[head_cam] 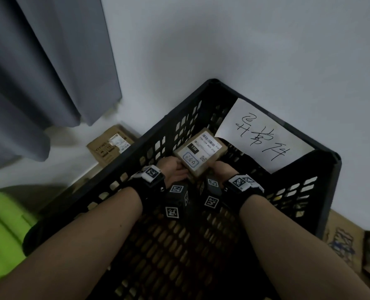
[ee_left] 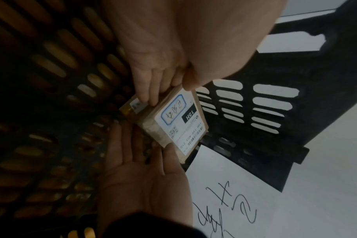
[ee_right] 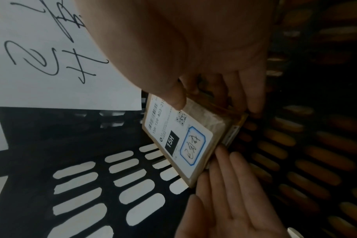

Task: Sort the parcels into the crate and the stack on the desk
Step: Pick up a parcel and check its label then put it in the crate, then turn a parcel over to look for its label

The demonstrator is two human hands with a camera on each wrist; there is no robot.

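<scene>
Head view showed the parcel (head_cam: 199, 151) down inside the crate (head_cam: 335, 161), tilted, with its labelled face up toward you and its long axis running away from your hands toward the far corner, where the paper sign (head_cam: 264, 135) leaned on the wall. You held it only by its near end, so almost all of it lay beyond the grip.

Your left hand (head_cam: 175, 169) took the near left corner: fingers lay along the side and underside, thumb over the top edge, a light pinch and no full wrap. Your right hand (head_cam: 224, 169) took the near right corner, thumb pressed on the label by the square code, fingers curled beneath (the right wrist view showed this best).

Both hands sat equally near, one at each corner. I could not tell whether the far end touched the slotted floor (ee_right: 308, 173) or hung just over it. My judgement: the parcel was about to be laid flat, far end leading.

Outside the crate, another box (head_cam: 111, 146) lay by the curtain (head_cam: 39, 72).
</scene>
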